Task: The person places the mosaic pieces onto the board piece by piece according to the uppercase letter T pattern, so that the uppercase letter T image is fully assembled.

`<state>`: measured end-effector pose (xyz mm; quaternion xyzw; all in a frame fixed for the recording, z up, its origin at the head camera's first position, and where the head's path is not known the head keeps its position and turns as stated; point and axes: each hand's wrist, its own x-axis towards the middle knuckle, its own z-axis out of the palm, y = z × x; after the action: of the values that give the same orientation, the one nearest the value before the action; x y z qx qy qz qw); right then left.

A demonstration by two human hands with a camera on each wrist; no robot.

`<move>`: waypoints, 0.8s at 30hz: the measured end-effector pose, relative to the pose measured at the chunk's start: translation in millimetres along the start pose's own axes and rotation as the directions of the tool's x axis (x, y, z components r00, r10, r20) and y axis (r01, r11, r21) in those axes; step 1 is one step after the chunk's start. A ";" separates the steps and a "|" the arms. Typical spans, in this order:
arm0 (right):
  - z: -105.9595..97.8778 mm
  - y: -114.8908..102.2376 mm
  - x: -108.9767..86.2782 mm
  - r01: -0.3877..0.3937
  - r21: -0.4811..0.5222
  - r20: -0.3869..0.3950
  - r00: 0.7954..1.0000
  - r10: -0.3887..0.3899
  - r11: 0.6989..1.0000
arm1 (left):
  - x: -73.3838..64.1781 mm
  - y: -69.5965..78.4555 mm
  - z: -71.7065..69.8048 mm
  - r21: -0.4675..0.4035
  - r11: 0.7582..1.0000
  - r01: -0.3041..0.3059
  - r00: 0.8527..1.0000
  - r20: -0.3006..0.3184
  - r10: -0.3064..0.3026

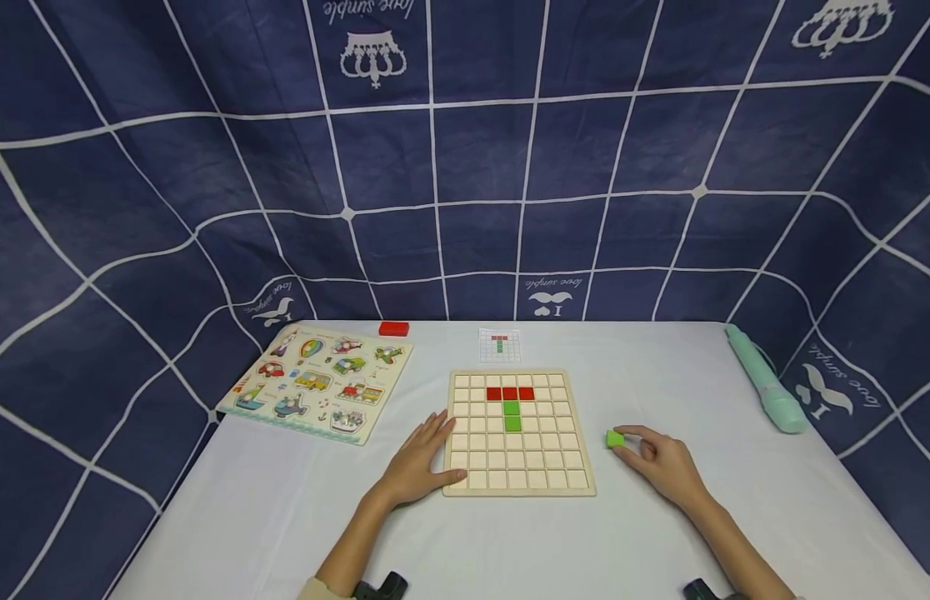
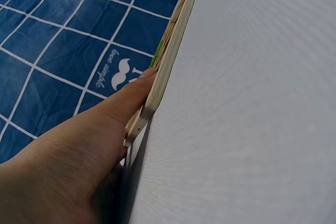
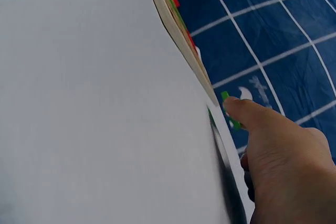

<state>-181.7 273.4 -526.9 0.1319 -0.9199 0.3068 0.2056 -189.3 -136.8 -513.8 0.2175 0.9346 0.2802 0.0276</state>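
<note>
A square wooden grid board (image 1: 517, 492) lies on the white table. Three red squares (image 1: 510, 393) form a row near its far side, with two green squares (image 1: 512, 417) running down from the middle one. My left hand (image 1: 416, 467) rests along the board's left edge, fingers spread, thumb on the near left corner. To the right of the board, my right hand (image 1: 663, 468) pinches a green block (image 1: 614, 439) between thumb and fingers. The right wrist view shows this green block (image 3: 226, 96) partly hidden by the thumb.
Behind the board lies a small printed card (image 1: 499, 345) with a red and green T pattern. A vehicle picture puzzle board (image 1: 318, 379) is at the left, a red block (image 1: 393, 328) beyond it. A mint-green cylindrical device (image 1: 765, 379) lies at the right edge, by the dark blue cloth (image 1: 480, 242).
</note>
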 end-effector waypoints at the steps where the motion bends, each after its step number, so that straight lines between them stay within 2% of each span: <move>1: 3.7 -4.3 2.4 0.016 0.002 -0.005 1.000 -0.016 1.000 | -0.2 -0.2 0.0 -0.001 1.000 0.001 1.000 -0.001 -0.001; 5: 21.8 -24.0 12.6 0.105 0.054 -0.013 0.994 -0.104 0.993 | 0.0 -1.0 -0.1 -0.006 1.000 -0.004 1.000 -0.002 0.004; 10: 46.6 -50.8 22.9 0.162 0.109 0.031 0.986 -0.166 0.981 | 0.4 -0.8 0.0 -0.010 1.000 -0.002 1.000 0.001 0.002; 17: 72.6 -78.7 34.7 0.208 0.114 0.081 0.973 -0.218 0.971 | 0.7 0.7 -0.3 -0.004 1.000 -0.006 1.000 0.007 0.006; 24: 83.2 -89.1 41.2 0.220 0.106 0.096 0.968 -0.230 0.970 | 0.5 0.1 0.2 0.002 1.000 -0.006 1.000 0.009 0.006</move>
<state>-209.9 147.8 -523.0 0.2614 -0.8932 0.3172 0.1826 -189.6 -136.4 -513.9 0.2214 0.9342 0.2782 0.0307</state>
